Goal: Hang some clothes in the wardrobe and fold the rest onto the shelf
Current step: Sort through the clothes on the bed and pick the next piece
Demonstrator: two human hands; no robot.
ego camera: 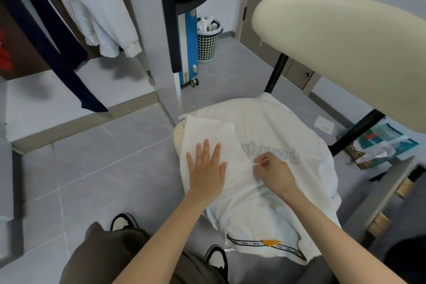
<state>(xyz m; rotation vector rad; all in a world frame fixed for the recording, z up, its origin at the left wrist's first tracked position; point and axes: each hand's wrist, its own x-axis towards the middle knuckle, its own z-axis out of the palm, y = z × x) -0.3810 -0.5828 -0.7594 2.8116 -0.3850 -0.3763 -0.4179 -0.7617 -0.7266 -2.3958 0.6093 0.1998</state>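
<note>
At far left, the open white wardrobe [147, 30] holds hanging garments: a long dark navy garment [53, 37] whose end hangs just above the wardrobe's white floor panel, and beside it a white long-sleeved shirt [99, 11] with its cuffs hanging down. Past the wardrobe's side panel stand a blue wheeled suitcase [187, 53] and, just behind it, a pale green perforated plastic waste basket [208, 46] lined with a white bag. Grey floor tiles [103, 168] cover the foreground. At bottom centre, two black-and-white shoes [123, 220] and olive-brown trousers [103, 256] of the person are visible. The left hand [207, 168] lies flat, fingers straight and spread, pressing on the folded-over left portion of a white T-shirt with grey lettering [265, 136]. The T-shirt is spread over the round cream seat of a chair [178, 138], of which only an edge shows at the left; a black-and-white patterned band and an orange triangular tag lie at the garment's near edge. The right hand [274, 173] is just beside the left, fingers curled, pinching the T-shirt fabric near the lettering. Above right, the chair's cream padded backrest [345, 53] rests on black metal struts [276, 74]. On the floor at right lie a white paper slip [324, 124] and a teal printed plastic package [378, 143].
</note>
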